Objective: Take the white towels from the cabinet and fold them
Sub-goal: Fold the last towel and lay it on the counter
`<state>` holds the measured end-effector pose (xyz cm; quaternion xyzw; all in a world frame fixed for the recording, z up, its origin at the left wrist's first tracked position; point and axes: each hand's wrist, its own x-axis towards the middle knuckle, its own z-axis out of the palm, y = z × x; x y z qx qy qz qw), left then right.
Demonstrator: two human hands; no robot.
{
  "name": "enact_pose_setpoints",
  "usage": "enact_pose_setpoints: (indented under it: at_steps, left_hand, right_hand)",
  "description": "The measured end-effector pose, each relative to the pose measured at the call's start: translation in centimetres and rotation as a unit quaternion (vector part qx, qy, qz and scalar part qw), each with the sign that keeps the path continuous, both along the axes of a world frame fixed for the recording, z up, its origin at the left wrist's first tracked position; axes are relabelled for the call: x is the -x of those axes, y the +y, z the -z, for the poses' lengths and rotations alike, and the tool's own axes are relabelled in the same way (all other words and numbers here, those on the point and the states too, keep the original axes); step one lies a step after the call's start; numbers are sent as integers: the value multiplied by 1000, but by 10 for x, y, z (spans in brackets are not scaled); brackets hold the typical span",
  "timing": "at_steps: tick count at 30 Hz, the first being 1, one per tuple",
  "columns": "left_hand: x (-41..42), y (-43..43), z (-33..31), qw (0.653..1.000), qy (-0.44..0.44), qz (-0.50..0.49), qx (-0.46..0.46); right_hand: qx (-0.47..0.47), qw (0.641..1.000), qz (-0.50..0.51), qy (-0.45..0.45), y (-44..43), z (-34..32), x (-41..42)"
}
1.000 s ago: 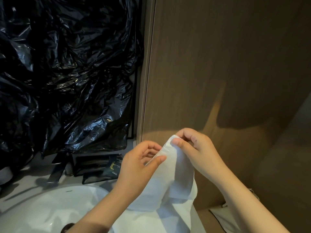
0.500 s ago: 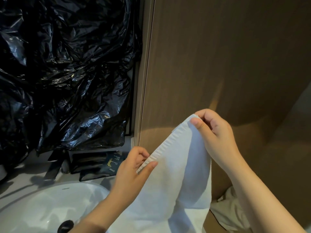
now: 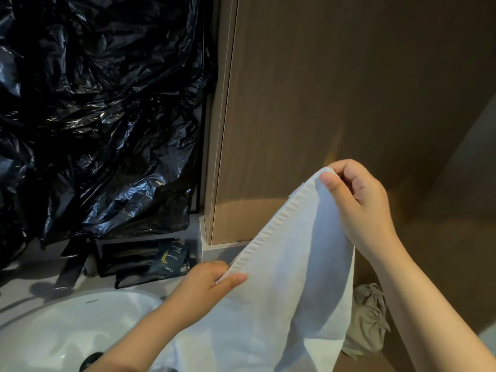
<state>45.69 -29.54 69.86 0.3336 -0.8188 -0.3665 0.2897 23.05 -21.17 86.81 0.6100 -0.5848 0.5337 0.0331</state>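
One white towel (image 3: 290, 291) is out and up in the air in front of the wooden cabinet panel (image 3: 335, 89), so for this piece at least the fetching looks done. The right hand (image 3: 362, 210) is high and to the right, with thumb and curled fingers pinching a corner of the hemmed edge. The left hand (image 3: 204, 285) sits lower, nearer and to the left, pinching the same hem further along with the thumb on top. That hem runs taut on a slant between the two hands. The rest of the cloth hangs down toward the near edge of view, just right of the white sink (image 3: 53, 331) at near left. I can make out no fold in it, so this reads as finding the edge and squaring it up, the very start of folding, with every fold yet to come. Near right, low in the shadowed recess beside the towel, a crumpled pale cloth (image 3: 367, 318) lies in a heap. It may be another towel waiting its turn, though the light there is too dim to be sure. Far left, black plastic sheeting (image 3: 102, 116) hangs down, with dark sachets (image 3: 166, 259) on the counter beneath it.
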Motion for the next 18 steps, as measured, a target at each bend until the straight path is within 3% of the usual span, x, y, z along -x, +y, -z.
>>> enact_pose_setpoints:
  at_steps: [5, 11, 14, 18]
  left_hand:
    - [-20, -17, 9, 999, -34, -1, 12]
    - [-29, -35, -42, 985, 60, -57, 149]
    - [-43, -48, -72, 975, 16, -58, 216]
    - [-50, -49, -67, 983, -76, -8, 167]
  right_hand:
    - [22, 998, 51, 28, 4, -1, 18]
    - [65, 991, 121, 12, 7, 0, 40]
    - [63, 986, 154, -14, 7, 8, 51]
    - [31, 985, 165, -50, 1, 32, 56]
